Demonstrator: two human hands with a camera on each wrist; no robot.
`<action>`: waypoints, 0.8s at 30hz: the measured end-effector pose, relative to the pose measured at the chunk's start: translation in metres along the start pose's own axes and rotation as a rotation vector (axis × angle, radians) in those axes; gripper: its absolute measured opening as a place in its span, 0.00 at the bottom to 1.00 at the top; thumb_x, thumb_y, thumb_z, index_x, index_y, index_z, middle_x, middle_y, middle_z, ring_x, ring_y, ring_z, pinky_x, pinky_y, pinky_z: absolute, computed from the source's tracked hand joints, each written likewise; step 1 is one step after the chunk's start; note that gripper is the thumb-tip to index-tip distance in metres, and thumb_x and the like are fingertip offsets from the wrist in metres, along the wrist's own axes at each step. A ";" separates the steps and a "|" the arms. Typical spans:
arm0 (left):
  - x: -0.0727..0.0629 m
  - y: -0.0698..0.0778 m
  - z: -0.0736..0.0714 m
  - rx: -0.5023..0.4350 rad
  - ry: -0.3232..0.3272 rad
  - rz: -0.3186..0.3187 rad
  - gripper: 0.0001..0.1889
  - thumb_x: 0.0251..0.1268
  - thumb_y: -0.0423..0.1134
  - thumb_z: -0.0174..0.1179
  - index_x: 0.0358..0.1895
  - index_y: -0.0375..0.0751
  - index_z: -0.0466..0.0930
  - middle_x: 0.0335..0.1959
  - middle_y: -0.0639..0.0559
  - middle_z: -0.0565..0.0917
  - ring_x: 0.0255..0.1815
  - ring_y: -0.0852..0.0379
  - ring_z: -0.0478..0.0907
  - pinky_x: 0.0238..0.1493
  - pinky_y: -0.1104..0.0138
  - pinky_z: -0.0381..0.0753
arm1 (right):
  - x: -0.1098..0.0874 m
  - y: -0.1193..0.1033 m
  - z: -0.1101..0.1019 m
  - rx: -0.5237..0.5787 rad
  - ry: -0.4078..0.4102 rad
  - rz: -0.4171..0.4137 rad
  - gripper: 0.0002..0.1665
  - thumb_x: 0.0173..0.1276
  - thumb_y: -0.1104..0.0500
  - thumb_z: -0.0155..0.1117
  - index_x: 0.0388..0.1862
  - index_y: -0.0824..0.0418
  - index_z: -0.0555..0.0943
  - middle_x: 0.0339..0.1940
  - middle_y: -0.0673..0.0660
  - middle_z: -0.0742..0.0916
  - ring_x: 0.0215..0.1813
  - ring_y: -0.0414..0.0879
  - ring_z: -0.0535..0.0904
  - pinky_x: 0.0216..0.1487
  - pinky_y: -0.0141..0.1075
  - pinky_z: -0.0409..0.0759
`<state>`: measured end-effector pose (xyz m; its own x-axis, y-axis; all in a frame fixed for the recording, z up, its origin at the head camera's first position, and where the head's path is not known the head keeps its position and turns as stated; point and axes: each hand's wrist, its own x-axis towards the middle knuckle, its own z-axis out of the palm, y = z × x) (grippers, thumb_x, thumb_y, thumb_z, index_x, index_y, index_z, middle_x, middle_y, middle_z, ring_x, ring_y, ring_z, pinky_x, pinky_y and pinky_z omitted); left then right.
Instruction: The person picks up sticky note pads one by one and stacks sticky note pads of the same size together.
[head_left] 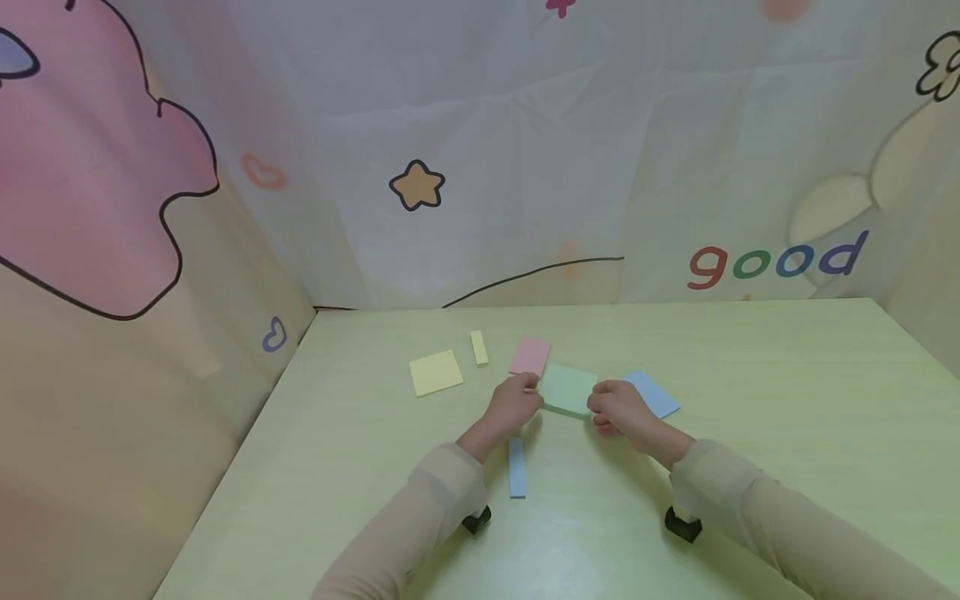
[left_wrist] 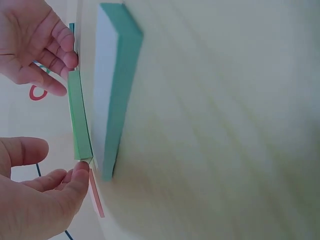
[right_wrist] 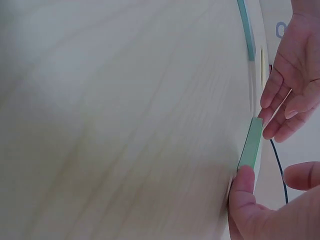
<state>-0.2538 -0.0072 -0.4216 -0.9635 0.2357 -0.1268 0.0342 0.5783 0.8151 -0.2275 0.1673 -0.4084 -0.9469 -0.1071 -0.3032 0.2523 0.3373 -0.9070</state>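
A square green sticky-note pad (head_left: 568, 390) lies between my two hands in the head view. My left hand (head_left: 516, 402) touches its left edge with the fingertips; in the left wrist view the thumb stands apart from the pad. At the opposite edge, the fingertips of my right hand (head_left: 621, 408) meet the pad, the right wrist view showing that thumb raised off it too. Just behind my left hand is a pink pad (head_left: 531, 356). A blue pad (head_left: 651, 393) sits partly behind my right hand.
Nearer me, a narrow blue strip pad (head_left: 517, 468) lies by my left forearm. Back left are a yellow square pad (head_left: 436, 372) and a small yellow strip pad (head_left: 478, 348). A printed cloth (head_left: 510, 183) hangs along the far edge of the pale table (head_left: 787, 400).
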 end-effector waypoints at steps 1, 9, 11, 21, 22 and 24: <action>0.000 0.001 0.000 -0.005 0.002 -0.006 0.25 0.53 0.30 0.46 0.59 0.33 0.65 0.59 0.42 0.71 0.59 0.47 0.67 0.55 0.59 0.71 | 0.002 0.001 0.000 -0.001 0.008 0.002 0.29 0.59 0.66 0.43 0.59 0.78 0.58 0.34 0.58 0.74 0.25 0.40 0.68 0.29 0.31 0.75; 0.006 0.004 0.003 -0.025 -0.008 -0.033 0.25 0.54 0.29 0.44 0.59 0.33 0.65 0.59 0.41 0.70 0.60 0.47 0.66 0.58 0.57 0.68 | 0.015 0.003 -0.003 -0.038 0.071 0.031 0.27 0.59 0.66 0.43 0.57 0.78 0.60 0.37 0.63 0.76 0.26 0.41 0.72 0.26 0.31 0.76; 0.007 0.003 0.003 -0.015 0.000 -0.027 0.23 0.53 0.28 0.45 0.57 0.32 0.67 0.58 0.41 0.71 0.60 0.47 0.66 0.57 0.57 0.69 | 0.017 0.003 -0.004 -0.026 0.075 0.035 0.27 0.58 0.67 0.43 0.57 0.78 0.60 0.36 0.62 0.76 0.26 0.42 0.72 0.26 0.31 0.76; 0.009 0.002 0.003 -0.004 -0.014 -0.015 0.22 0.55 0.29 0.46 0.57 0.31 0.68 0.54 0.41 0.74 0.58 0.47 0.69 0.56 0.61 0.70 | 0.021 0.004 -0.008 -0.008 0.039 0.020 0.29 0.60 0.66 0.43 0.59 0.80 0.57 0.37 0.62 0.77 0.32 0.43 0.74 0.31 0.32 0.79; 0.009 0.002 0.003 -0.001 -0.012 -0.012 0.22 0.55 0.29 0.47 0.56 0.31 0.68 0.54 0.41 0.75 0.58 0.47 0.69 0.56 0.61 0.70 | 0.021 0.004 -0.008 -0.005 0.037 0.020 0.29 0.60 0.66 0.43 0.59 0.80 0.57 0.37 0.62 0.77 0.32 0.43 0.75 0.31 0.32 0.79; 0.008 0.001 0.003 0.005 -0.007 -0.005 0.22 0.54 0.29 0.47 0.56 0.31 0.69 0.53 0.41 0.75 0.57 0.47 0.70 0.55 0.62 0.71 | 0.021 0.004 -0.008 -0.005 0.028 0.019 0.28 0.60 0.66 0.43 0.59 0.80 0.58 0.36 0.61 0.77 0.31 0.43 0.75 0.32 0.32 0.79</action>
<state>-0.2612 -0.0024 -0.4234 -0.9618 0.2381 -0.1348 0.0305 0.5831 0.8118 -0.2475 0.1740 -0.4160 -0.9473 -0.0745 -0.3116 0.2690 0.3433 -0.8999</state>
